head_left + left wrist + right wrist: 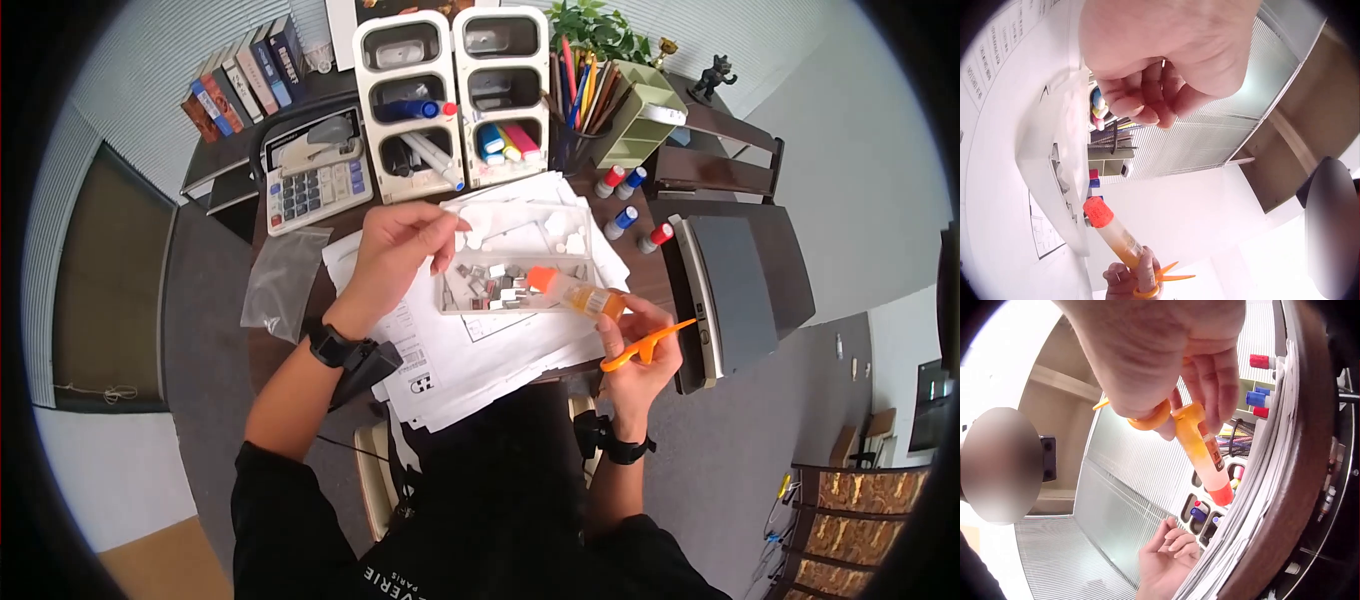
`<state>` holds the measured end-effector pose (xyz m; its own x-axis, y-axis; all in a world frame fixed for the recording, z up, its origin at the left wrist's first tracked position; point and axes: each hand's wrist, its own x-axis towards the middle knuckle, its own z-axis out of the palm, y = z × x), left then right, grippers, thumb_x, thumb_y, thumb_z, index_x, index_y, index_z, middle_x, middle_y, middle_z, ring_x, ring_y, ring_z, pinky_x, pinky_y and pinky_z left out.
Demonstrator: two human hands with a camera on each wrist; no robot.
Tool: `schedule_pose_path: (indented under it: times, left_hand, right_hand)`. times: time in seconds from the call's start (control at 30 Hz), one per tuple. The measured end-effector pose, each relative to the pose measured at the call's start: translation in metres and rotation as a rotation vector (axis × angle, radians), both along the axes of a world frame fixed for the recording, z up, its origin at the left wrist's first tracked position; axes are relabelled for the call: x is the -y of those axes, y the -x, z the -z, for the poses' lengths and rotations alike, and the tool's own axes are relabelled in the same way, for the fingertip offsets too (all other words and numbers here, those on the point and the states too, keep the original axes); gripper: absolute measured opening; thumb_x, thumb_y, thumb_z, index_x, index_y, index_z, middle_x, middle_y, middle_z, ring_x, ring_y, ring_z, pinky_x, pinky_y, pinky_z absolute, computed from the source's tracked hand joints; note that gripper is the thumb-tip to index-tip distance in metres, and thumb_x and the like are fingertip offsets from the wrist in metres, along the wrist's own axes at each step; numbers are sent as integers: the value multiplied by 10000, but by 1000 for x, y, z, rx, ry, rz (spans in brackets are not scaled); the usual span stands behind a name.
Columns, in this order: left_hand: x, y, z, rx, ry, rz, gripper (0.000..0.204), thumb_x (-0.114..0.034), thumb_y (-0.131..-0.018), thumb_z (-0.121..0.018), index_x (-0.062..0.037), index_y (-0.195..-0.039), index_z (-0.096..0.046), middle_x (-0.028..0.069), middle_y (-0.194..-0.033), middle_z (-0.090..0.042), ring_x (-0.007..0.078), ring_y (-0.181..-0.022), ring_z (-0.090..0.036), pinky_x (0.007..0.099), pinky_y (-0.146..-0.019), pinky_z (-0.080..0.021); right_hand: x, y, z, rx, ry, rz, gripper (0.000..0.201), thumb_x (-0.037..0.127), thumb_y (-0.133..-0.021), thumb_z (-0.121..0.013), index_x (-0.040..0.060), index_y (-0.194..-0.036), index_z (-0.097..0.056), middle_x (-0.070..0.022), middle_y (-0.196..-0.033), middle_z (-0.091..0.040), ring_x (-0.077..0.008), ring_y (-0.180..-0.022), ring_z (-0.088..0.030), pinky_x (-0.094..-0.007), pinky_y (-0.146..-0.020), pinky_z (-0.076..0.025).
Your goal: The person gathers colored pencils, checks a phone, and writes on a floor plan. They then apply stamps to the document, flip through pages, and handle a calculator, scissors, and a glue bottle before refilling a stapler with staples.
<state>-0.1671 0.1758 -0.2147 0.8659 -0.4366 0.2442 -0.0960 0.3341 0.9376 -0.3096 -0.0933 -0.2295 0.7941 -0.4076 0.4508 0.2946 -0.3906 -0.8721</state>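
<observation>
My right hand (640, 350) grips an amber glue bottle (592, 298) tilted so its orange-red tip (541, 279) is over the clear plastic box (590, 235). An orange plastic piece (650, 347) with a ring and pointed prongs, like small scissors, hangs at the thumb of that hand; in the right wrist view its ring (1150, 417) sits beside the bottle. My left hand (395, 250) hovers at the box's left edge, fingers loosely curled, nothing visible in them. Inside the box lie small silver and grey pieces (500, 285) and white bits (572, 243).
Under the box are printed sheets (420, 340). A calculator (318, 190) and a clear bag (285, 280) lie to the left. Behind stand white organizers (410, 110) with markers, and a pencil holder (575, 150). Several red- and blue-capped bottles (622, 220) stand right, beside a grey-topped device (735, 290).
</observation>
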Motion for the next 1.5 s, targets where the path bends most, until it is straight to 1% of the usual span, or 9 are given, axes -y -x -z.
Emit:
schedule_pose_path:
  times: [0.2, 0.3, 0.4, 0.77, 0.93, 1.03, 1.13, 1.4, 1.5]
  left_hand:
    - [12, 7, -8, 50, -148, 59, 271, -96, -983, -625, 43, -1214, -652, 99, -915, -686, 131, -745, -636, 253, -656, -516]
    - [14, 12, -5, 30, -195, 101, 356, -91, -952, -672, 54, -1270, -602, 100, -1013, -699, 141, -781, -662, 275, -677, -537]
    - [11, 8, -4, 28, -194, 118, 318, -42, -928, -691, 66, -1216, -609, 121, -1003, -706, 151, -798, -676, 285, -701, -553]
    - [5, 15, -5, 174, -326, 134, 272, -35, -899, -716, 88, -1131, -646, 160, -910, -716, 214, -732, -691, 330, -663, -567]
    - [10, 6, -23, 181, -196, -11, 246, 70, -879, -658, 106, -1123, -654, 174, -910, -718, 225, -742, -706, 315, -674, -573]
    - [29, 19, -47, 257, -342, -168, 293, 79, -834, -708, 99, -1124, -666, 161, -922, -724, 207, -775, -705, 309, -698, -570]
    - [57, 21, -73, 912, -684, -220, 328, 117, -792, -737, 91, -1114, -684, 140, -1001, -709, 181, -796, -677, 276, -747, -545]
    - [156, -14, -98, 1237, -741, -323, 330, 69, -785, -758, 48, -1108, -694, 135, -921, -706, 185, -762, -673, 272, -692, -532]
    - [185, -44, -92, 1577, -750, -362, 337, 27, -800, -768, 19, -1126, -687, 139, -894, -688, 246, -718, -666, 315, -613, -524]
  right_hand:
    - [-21, -19, -2, 160, -349, -241, 352, -92, -821, -746, -22, -1131, -594, -235, -1272, -625, -217, -1092, -670, -302, -889, -586]
    - [-27, -31, 1, 160, -268, -341, 375, -97, -804, -757, -12, -1135, -603, -192, -1282, -634, -222, -1110, -668, -322, -913, -584]
    - [-17, -34, 4, 130, -23, -339, 369, -54, -790, -792, -5, -1117, -628, -194, -1204, -691, -258, -1080, -696, -339, -940, -553]
    - [4, -26, 7, 189, -70, -421, 292, 11, -784, -811, 7, -1040, -670, -129, -1164, -729, -271, -970, -732, -330, -834, -566]
    - [6, -17, 27, 230, -506, -52, 147, 20, -815, -800, 19, -916, -693, -33, -777, -703, -67, -635, -637, -211, -586, -493]
    - [10, -17, 27, 297, -365, 5, 136, 6, -813, -794, 31, -895, -688, -12, -734, -683, -67, -602, -619, -214, -547, -465]
    - [7, -18, 27, 314, -322, -72, 138, 5, -804, -793, 34, -881, -681, -38, -695, -663, -94, -559, -604, -232, -523, -445]
    - [14, -16, 25, 276, -284, -189, 152, 15, -781, -807, 31, -879, -691, -52, -645, -619, -131, -536, -548, -271, -519, -401]
    - [14, -17, 28, 276, -287, -228, 150, 23, -781, -813, 42, -880, -702, -36, -663, -623, -124, -521, -513, -263, -515, -386]
